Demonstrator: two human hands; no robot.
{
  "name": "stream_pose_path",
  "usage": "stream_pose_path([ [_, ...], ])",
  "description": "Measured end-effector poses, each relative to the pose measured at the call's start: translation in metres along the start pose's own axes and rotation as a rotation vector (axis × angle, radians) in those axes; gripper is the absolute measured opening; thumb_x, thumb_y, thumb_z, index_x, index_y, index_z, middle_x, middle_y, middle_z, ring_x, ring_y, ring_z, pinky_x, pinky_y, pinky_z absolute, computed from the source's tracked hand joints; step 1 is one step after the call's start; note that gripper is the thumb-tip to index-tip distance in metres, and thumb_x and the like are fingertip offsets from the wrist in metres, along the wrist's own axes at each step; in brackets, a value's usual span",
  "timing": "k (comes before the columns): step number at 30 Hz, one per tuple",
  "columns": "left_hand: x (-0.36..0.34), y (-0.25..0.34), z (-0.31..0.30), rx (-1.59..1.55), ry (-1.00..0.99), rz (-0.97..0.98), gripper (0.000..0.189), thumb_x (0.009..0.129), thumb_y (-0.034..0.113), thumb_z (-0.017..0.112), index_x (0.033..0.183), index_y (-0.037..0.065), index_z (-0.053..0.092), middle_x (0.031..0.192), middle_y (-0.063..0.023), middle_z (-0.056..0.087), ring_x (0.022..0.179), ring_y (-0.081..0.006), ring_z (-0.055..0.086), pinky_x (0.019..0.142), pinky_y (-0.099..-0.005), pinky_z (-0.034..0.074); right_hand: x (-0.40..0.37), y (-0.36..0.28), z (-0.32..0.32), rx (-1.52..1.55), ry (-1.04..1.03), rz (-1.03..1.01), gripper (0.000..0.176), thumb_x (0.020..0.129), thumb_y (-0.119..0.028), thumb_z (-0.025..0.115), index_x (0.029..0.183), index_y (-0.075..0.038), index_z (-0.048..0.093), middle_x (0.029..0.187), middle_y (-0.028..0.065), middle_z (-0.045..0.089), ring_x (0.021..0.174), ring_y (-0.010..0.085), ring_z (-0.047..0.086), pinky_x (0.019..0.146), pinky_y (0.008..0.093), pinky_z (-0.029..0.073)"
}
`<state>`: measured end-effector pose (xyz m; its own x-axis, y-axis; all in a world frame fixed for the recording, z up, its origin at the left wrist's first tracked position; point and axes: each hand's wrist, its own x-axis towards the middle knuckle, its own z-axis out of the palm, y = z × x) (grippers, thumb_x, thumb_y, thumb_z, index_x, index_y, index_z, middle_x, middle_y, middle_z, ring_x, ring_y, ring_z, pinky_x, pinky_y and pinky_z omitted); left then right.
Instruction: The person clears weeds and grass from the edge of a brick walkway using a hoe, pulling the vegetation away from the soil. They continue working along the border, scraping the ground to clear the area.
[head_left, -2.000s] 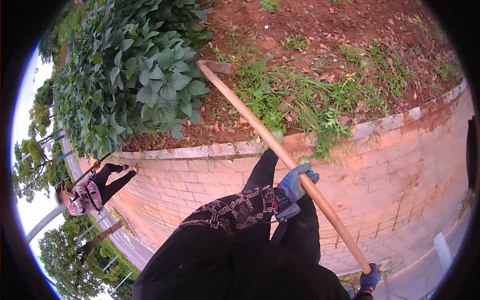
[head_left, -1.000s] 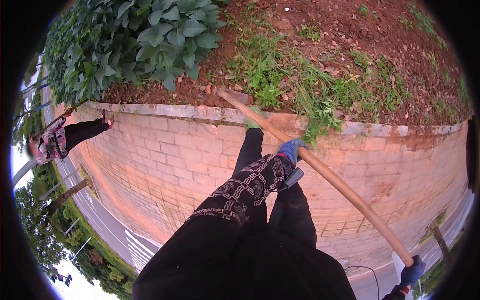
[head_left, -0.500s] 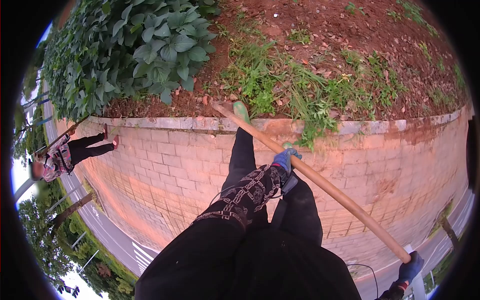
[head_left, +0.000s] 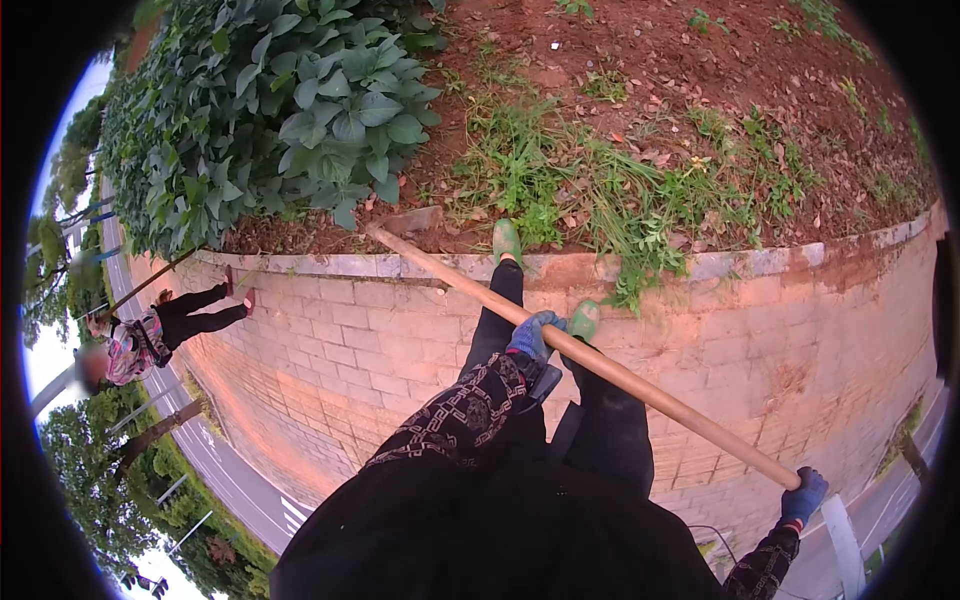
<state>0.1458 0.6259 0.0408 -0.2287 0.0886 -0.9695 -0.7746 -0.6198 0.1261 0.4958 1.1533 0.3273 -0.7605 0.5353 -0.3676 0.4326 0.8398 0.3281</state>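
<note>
A long wooden-handled hoe [head_left: 640, 388] slants across my body, from the soil at upper left to the lower right. Its blade [head_left: 412, 219] appears partly sunk in or dirtied by the red soil beside the leafy shrub. My left hand [head_left: 537, 335], in a blue glove, is wrapped round the middle of the handle. At the handle's near end my right hand [head_left: 805, 493], also gloved in blue, is closed on it. Near the blade, my green shoe [head_left: 507, 241] rests on the soil past the curb, and the other green shoe [head_left: 583, 320] is on the paving.
A stone curb [head_left: 720, 264] divides the brick pavement [head_left: 740, 340] from the soil bed [head_left: 680, 60]. Weeds [head_left: 625, 190] and dry leaves cover part of the bed. A dense shrub [head_left: 270, 110] fills the upper left. Another person [head_left: 150, 340] holds a long pole at left, near a road.
The hoe's blade end has moved left towards the shrub. My left hand has shifted left and slightly down with the handle; my right hand has come slightly up and left.
</note>
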Motion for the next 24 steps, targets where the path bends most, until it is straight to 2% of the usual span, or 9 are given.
stream_pose_path([
  [2,-0.008,0.063,-0.016,0.027,0.033,0.099,0.016,0.086,0.009,0.058,0.099,0.004,0.052,0.087,-0.0124,0.059,0.082,-0.0297,0.06,0.079,-0.0466,0.052,0.028,-0.045,0.024,0.1,-0.087,-0.049,0.02,0.06,-0.007,0.069,0.078,-0.013,0.062,0.072,0.0107,0.06,0.076,0.0337,0.058,0.071,0.0435,0.042],
  [6,-0.023,0.172,-0.055,0.011,0.085,0.267,0.018,0.085,0.014,0.058,0.098,0.003,0.054,0.085,-0.0116,0.06,0.08,-0.0292,0.061,0.077,-0.0425,0.054,0.07,-0.145,0.018,0.246,-0.027,-0.201,0.019,0.062,-0.009,0.07,0.079,-0.013,0.063,0.074,0.0098,0.062,0.076,0.0327,0.06,0.072,0.0434,0.043],
  [9,-0.045,0.202,-0.075,-0.066,0.136,0.306,0.012,0.082,0.01,0.057,0.092,0.005,0.053,0.085,-0.0114,0.061,0.078,-0.03,0.06,0.078,-0.0439,0.052,0.083,-0.172,0.014,0.38,-0.207,-0.33,0.017,0.062,-0.01,0.072,0.077,-0.013,0.064,0.076,0.0095,0.065,0.075,0.0324,0.061,0.077,0.0425,0.045],
  [12,-0.054,0.198,-0.082,-0.153,0.044,0.359,0.011,0.079,0.008,0.058,0.088,0.004,0.053,0.083,-0.0109,0.059,0.076,-0.0298,0.059,0.077,-0.0428,0.052,0.079,-0.17,0.009,0.363,-0.121,-0.358,0.017,0.062,-0.01,0.071,0.077,-0.013,0.065,0.075,0.0099,0.064,0.075,0.0325,0.061,0.076,0.0431,0.044],
  [16,-0.056,0.153,-0.058,-0.212,0.017,0.307,0.007,0.078,0.007,0.057,0.083,0.004,0.052,0.077,-0.0096,0.056,0.071,-0.028,0.057,0.074,-0.0439,0.052,0.067,-0.136,-0.012,0.249,-0.129,-0.263,0.018,0.062,-0.008,0.07,0.078,-0.013,0.064,0.076,0.0106,0.064,0.075,0.0333,0.06,0.074,0.0435,0.044],
  [18,-0.044,0.118,-0.046,-0.239,-0.083,0.17,0.005,0.079,0.005,0.056,0.08,0.004,0.052,0.075,-0.0088,0.055,0.069,-0.0277,0.055,0.075,-0.045,0.052,0.053,-0.097,-0.029,0.168,-0.012,-0.184,0.023,0.062,-0.006,0.069,0.084,-0.011,0.064,0.075,0.0125,0.062,0.075,0.0338,0.059,0.073,0.0437,0.043],
  [20,-0.06,0.084,0.002,-0.26,0.063,0.058,0.005,0.08,0.005,0.056,0.079,0.006,0.052,0.075,-0.0072,0.055,0.068,-0.0261,0.054,0.078,-0.0434,0.051,0.036,-0.049,-0.053,0.096,0.131,-0.126,0.032,0.061,-0.005,0.069,0.093,-0.008,0.063,0.074,0.0139,0.06,0.073,0.0342,0.058,0.071,0.0434,0.043],
  [22,-0.054,0.041,0.022,-0.341,-0.203,-0.094,0.005,0.08,0.004,0.056,0.08,0.007,0.052,0.075,-0.0059,0.055,0.07,-0.0245,0.055,0.081,-0.0414,0.051,0.019,0.005,-0.089,0.136,0.065,0.054,0.022,0.075,-0.002,0.06,0.097,-0.006,0.064,0.083,0.0126,0.063,0.082,0.0294,0.06,0.075,0.0417,0.045],
  [24,-0.072,0.005,0.063,-0.319,-0.312,-0.154,0.006,0.082,0.004,0.057,0.082,0.007,0.052,0.078,-0.0053,0.056,0.076,-0.024,0.058,0.086,-0.0418,0.051,-0.003,0.099,-0.108,0.223,0.265,0.132,0.025,0.081,-0.003,0.052,0.103,-0.004,0.063,0.086,0.0117,0.064,0.086,0.027,0.061,0.074,0.0401,0.047],
])
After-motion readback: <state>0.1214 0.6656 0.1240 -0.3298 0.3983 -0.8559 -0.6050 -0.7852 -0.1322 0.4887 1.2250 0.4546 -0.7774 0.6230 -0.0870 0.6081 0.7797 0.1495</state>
